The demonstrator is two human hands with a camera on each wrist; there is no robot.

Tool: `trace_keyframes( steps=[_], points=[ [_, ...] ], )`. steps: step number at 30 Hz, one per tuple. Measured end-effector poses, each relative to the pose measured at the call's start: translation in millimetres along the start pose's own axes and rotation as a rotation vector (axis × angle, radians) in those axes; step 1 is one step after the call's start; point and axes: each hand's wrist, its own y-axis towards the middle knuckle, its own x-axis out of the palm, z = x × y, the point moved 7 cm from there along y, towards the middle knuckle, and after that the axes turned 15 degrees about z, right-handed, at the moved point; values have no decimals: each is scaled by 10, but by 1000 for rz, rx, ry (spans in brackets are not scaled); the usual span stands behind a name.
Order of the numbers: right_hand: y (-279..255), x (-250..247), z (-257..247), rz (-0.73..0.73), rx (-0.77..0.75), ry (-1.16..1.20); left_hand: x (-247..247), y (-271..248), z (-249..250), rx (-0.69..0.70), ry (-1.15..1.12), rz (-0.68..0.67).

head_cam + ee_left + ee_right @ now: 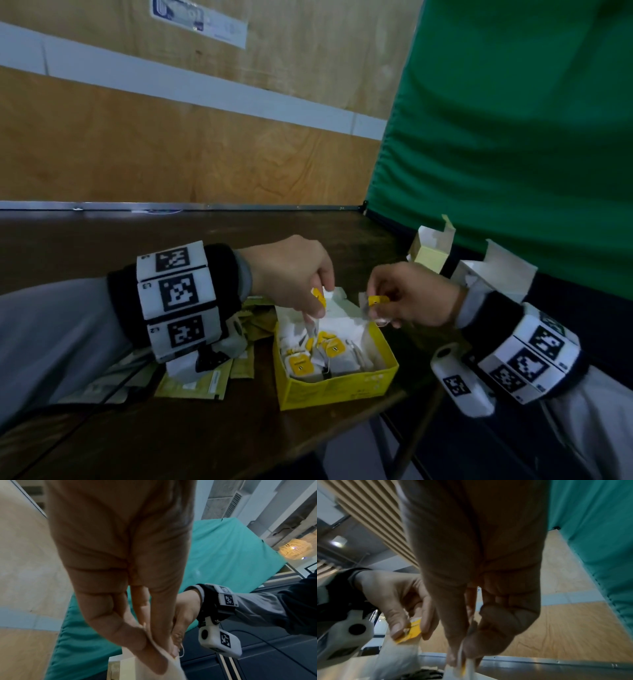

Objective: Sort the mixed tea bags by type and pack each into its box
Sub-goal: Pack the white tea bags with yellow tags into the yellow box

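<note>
Judging by the half-filled yellow box (337, 380) beneath the fingers, each hand (291, 274) (411, 294) pinches a yellow-tagged tea bag (319, 297), while green packets (195, 382) behind the left wrist remain unsorted.

A dark wooden desk (102, 240) fills the lower half of the head view. Behind it, a plywood wall (171, 154) is crossed by a white band (205, 89), and a printed label (202, 19) is stuck at the upper left. A green curtain (513, 120) is hung down the right side of the frame.
</note>
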Motion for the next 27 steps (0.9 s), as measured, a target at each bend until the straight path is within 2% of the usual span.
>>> trace_keyframes(
  steps=[2, 4, 7, 9, 11, 13, 14, 17, 19, 21, 23, 27],
  points=[
    [30, -6, -81, -40, -97, -42, -6, 11, 61, 50, 13, 18],
    [25, 11, -140, -130, -158, 4, 0, 1, 105, 72, -38, -36],
    [-46, 86, -175, -324, -157, 142, 57, -58, 123, 100, -151, -163],
    [-58, 205, -157, -413, -127, 146, 159, -95, 112, 122, -171, -210],
    [26, 311, -90, -375, -126, -27, 303, -110, 52, 114, -119, -202],
    [157, 272, -46, -219, -141, -226, 348, -72, -79, 77, -59, -98],
    [207, 217, -26, -150, -132, -221, 306, -46, -168, 46, -48, -29],
    [328, 74, 145, -45, -15, -37, 71, -32, -455, -98, -104, 114],
    [369, 105, 298, -70, 136, -34, 19, -79, -639, -196, -91, 86],
    [360, 264, 436, -138, 333, -16, 129, -137, -716, -218, 22, -29],
    [350, 435, 493, -165, 474, 124, 301, -174, -729, -213, 84, -94],
    [401, 474, 553, -75, 551, 401, 393, -91, -773, -296, -108, 6]
  ],
)
